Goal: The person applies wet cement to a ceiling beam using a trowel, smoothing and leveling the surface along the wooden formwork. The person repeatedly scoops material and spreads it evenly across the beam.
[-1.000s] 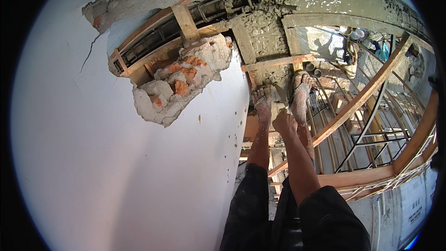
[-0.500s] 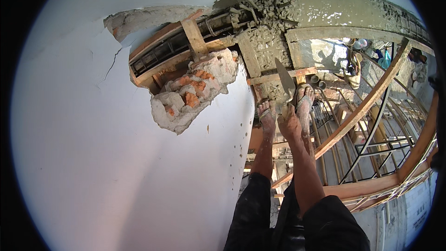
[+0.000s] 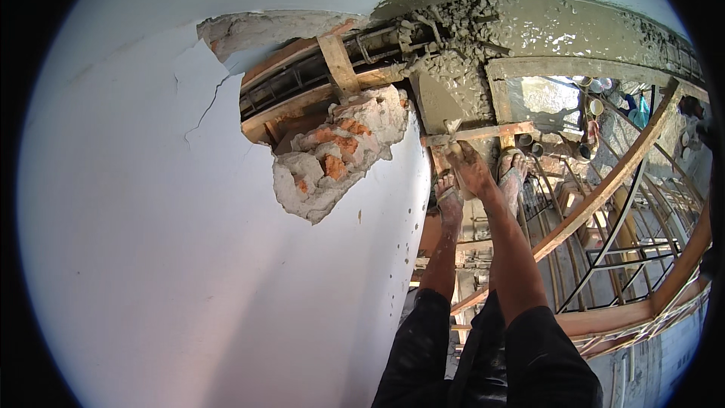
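My right hand (image 3: pixel 470 168), smeared with cement, reaches far down and is closed around the handle of a small trowel (image 3: pixel 451 130). The blade sits against wet grey mortar (image 3: pixel 445 94) packed beside a wooden plank (image 3: pixel 483 133). My left hand is out of sight. My two bare feet, the left foot (image 3: pixel 450 200) and the right foot (image 3: pixel 513 180), stand on wooden boards just below the hand. To the left, a broken patch in the white plastered wall (image 3: pixel 151 242) shows orange brick (image 3: pixel 332 155) and wooden formwork (image 3: pixel 338 68).
A band of fresh grey concrete (image 3: pixel 574 30) runs along the top right. Slanted wooden beams (image 3: pixel 604 189) and dark metal bars (image 3: pixel 604 264) form a scaffold to the right. Far below lie buckets (image 3: pixel 596 106) and another person (image 3: pixel 638 109).
My right hand has moved forward from between my feet up to the wet mortar by the plank, carrying the trowel. The view has shifted, so the broken wall patch sits further right.
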Demonstrator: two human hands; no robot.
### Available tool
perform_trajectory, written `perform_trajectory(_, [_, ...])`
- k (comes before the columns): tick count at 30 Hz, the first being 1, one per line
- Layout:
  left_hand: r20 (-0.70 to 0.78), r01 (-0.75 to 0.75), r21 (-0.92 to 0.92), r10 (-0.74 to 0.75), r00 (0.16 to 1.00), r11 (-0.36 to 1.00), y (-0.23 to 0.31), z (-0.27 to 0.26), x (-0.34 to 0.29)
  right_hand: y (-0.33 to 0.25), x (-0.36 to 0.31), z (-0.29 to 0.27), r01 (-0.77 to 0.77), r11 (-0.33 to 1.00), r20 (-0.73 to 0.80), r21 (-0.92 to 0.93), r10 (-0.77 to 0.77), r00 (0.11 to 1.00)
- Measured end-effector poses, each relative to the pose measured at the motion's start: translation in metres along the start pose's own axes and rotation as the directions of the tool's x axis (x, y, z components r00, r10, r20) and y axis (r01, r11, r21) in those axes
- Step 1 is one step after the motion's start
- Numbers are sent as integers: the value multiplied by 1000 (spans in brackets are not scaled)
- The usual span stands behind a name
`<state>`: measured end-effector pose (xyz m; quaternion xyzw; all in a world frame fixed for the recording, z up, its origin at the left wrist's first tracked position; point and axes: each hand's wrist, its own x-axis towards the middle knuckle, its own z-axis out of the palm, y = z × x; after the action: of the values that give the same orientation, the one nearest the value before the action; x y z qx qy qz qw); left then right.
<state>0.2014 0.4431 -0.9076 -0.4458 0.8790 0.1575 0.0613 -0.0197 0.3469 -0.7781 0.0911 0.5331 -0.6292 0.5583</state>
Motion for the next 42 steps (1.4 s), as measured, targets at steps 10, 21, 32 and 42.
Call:
perform_trajectory(10, [88, -56, 93, 48, 995, 994, -9, 10, 0, -42, 98, -5, -466, 867, 246, -176, 497, 832])
perform_trajectory(21, [81, -83, 116, 74, 994, 990, 0, -9, 14, -27, 42, 47, -531, 814, 252, 237, 476, 842])
perform_trajectory(32, [109, -121, 133, 106, 988, 984, -3, -14, 12, -44, 143, 112, -399, 584, 282, 707, 285, 916])
perform_trajectory(42, [109, -125, 142, 110, 988, 982, 0, -18, 15, -62, 147, 94, -360, 689, 61, 629, 418, 907])
